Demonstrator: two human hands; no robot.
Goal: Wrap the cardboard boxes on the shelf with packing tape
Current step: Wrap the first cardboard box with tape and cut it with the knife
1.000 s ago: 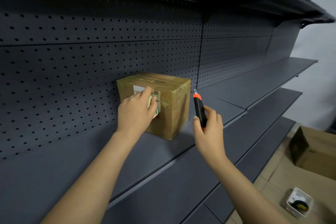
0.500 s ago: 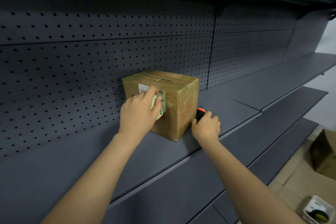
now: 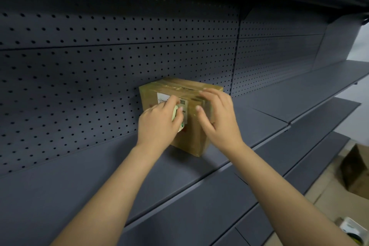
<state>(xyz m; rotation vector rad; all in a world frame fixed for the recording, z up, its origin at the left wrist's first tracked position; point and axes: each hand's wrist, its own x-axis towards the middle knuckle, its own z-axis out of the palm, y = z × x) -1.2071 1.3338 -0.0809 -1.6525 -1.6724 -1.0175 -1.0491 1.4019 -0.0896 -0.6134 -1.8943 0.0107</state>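
A dark grey metal shelf (image 3: pixel 99 185) runs from the lower left of the frame up toward the right edge, backed by a perforated panel (image 3: pixel 79 86) of the same grey. One cardboard box (image 3: pixel 191 142) stands upright on it at centre frame, its rear close against the panel. Lower shelves (image 3: pixel 299 156) step down toward the lower right. Below them, at the lower right corner, the pale floor (image 3: pixel 323 201) carries an open brown carton (image 3: pixel 355 173) and a small white container (image 3: pixel 351 229).

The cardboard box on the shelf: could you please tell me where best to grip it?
Probably by its two end faces, coming from the front: the cardboard box stands square on the shelf with its back toward the pegboard and nothing beside its ends.
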